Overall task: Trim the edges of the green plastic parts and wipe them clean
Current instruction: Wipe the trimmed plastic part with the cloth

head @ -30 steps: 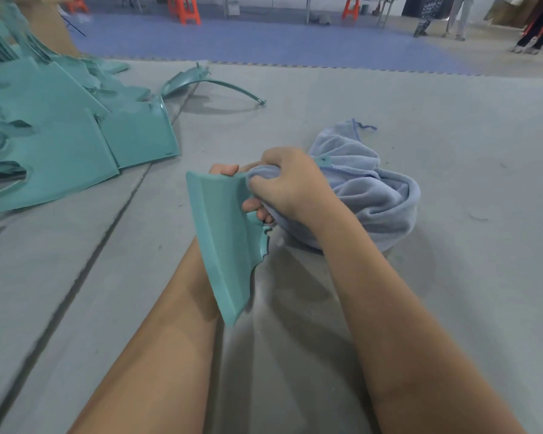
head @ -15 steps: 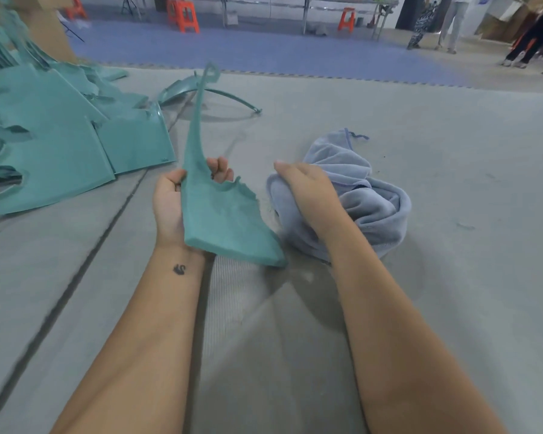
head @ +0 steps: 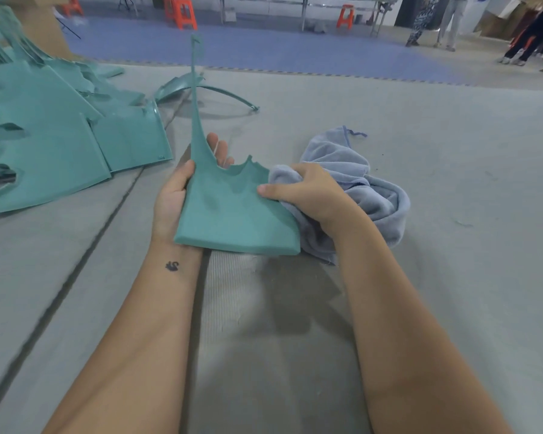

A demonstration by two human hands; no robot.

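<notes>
From the head camera, the left hand [head: 177, 195] holds one green part [head: 232, 211] from below, thumb on its left edge and fingers poking out behind. This hand's grip is clamped on the part. The part is up in the air, close to the body, over a grey mat [head: 452, 183]. A long thin spike of it sticks straight up. Its far edge is jagged.

The right hand [head: 308, 191] has its grip bunched tight on a blue cloth [head: 370, 195], with the thumb tip touching the right edge of the part. The rest of the cloth lies in a heap on the mat, just to the right.

I think the step now is wiping. To do it well, keep the left hand steady under the part so it does not bend. Slide the cloth flat over the wide face, from the near edge to the far one. Go slow by the jagged edge, since it may catch the cloth or scratch a finger. Hold the spike low down when you wipe it, as it looks bendy.

A pile of green parts [head: 54, 142] waits well off to the left. It is a bit blurry, so I cannot tell if those are trimmed.
</notes>
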